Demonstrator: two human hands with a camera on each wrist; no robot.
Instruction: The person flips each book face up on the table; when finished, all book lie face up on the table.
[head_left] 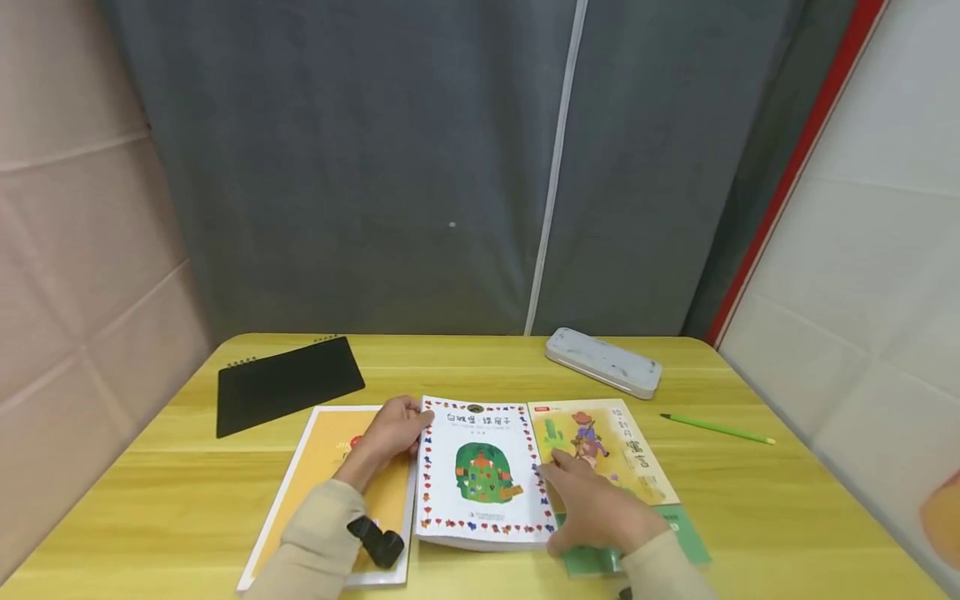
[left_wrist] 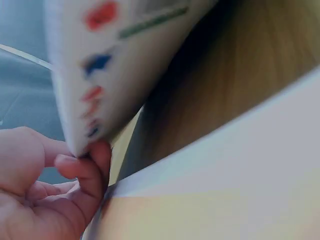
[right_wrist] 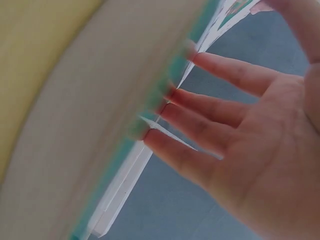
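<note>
- left hand (head_left: pixel 390 433) pinches the top-left corner of the white book (head_left: pixel 483 471); left wrist view shows thumb and fingers (left_wrist: pixel 87 165) curled on that corner (left_wrist: pixel 100 75), corner lifted off what lies under it
- right hand (head_left: pixel 592 504) lies flat, fingers straight and slightly spread, at the white book's right edge; right wrist view shows fingertips (right_wrist: pixel 170 100) against page edges
- white book sits mid-front on the yellow wooden surface (head_left: pixel 465 367), cover has a border of small coloured marks and a green picture
- orange book (head_left: pixel 330 467) lies left of it, under the left forearm
- cowboy-picture book (head_left: pixel 607 446) lies right of it, touching; green book (head_left: pixel 686 533) pokes out beneath the right wrist
- black spiral notebook (head_left: pixel 288 383) at back left, well apart
- white pencil case (head_left: pixel 603 361) at back right; green pencil (head_left: pixel 716 428) near it
</note>
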